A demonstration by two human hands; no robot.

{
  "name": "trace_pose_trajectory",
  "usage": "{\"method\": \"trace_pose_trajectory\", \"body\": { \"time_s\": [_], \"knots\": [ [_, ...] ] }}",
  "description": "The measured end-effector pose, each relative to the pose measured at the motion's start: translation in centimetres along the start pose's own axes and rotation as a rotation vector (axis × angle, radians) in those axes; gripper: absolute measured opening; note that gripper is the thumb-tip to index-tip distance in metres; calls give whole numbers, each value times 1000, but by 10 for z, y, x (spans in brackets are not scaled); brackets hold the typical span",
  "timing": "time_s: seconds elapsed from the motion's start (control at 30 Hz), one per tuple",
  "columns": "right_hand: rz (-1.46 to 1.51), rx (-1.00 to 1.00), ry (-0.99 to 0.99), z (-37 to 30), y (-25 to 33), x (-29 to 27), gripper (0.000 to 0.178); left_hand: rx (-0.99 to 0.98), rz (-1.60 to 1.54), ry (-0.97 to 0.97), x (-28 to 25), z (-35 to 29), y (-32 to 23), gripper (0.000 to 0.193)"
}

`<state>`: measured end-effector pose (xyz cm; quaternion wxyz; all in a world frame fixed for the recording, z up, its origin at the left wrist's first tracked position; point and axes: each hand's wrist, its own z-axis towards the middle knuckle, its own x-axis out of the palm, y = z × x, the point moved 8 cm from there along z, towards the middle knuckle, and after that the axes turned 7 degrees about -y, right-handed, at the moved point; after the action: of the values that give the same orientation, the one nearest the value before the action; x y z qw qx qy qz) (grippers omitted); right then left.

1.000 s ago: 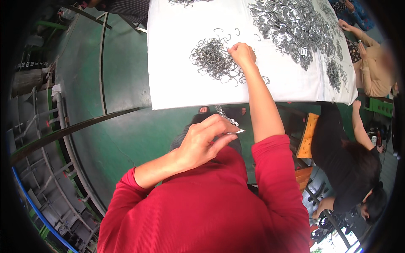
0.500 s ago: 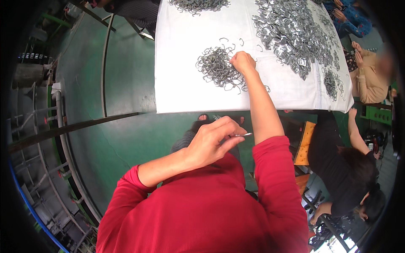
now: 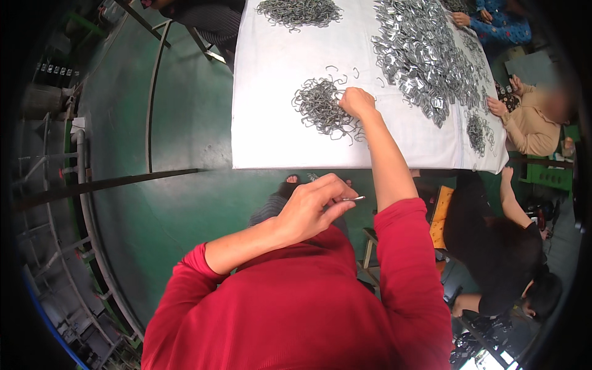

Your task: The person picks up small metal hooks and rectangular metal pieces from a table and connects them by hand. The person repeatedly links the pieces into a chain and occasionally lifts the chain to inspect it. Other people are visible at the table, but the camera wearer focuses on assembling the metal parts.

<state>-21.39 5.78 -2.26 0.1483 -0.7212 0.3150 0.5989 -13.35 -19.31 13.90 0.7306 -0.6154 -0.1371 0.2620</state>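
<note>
My left hand [image 3: 313, 206] is in front of my body, its fingers pinching a small flat silver metal piece [image 3: 353, 198] whose end sticks out past the fingertips. Over the table, my right hand [image 3: 357, 103] touches the right edge of a pile of grey bent wire hooks [image 3: 317, 105]. Its fingers are closed together and point down into the hooks; whether a hook is between them is hidden. A few loose hooks lie just beyond the pile. To the right spreads a large heap of shiny flat metal pieces [image 3: 425, 55].
The white-covered table [image 3: 271, 145] holds another hook pile [image 3: 299, 12] at its far side and a small one [image 3: 476, 132] at its right. A person in beige [image 3: 535, 126] and one in blue [image 3: 502, 28] work along the right edge. A person in black [image 3: 487, 234] bends at the lower right.
The view has shifted slightly. My right hand stays at the hook pile's edge, and my left hand still pinches the metal piece. The beige-clad person's one hand has come down to the table.
</note>
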Motion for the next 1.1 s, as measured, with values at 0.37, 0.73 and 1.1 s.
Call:
{"method": "trace_pose_trajectory", "body": {
  "time_s": [0.37, 0.73, 1.1],
  "knots": [
    [317, 21, 17, 5, -56, 10, 14, -41, -3, 9, -5, -2, 10, 17],
    [60, 37, -76, 13, -12, 0, 11, -51, 6, -6, -11, 3, 10, 14],
    [-137, -194, -120, 4, -8, 9, 11, -2, 38, -2, -10, 8, 7, 12]
  ]
}}
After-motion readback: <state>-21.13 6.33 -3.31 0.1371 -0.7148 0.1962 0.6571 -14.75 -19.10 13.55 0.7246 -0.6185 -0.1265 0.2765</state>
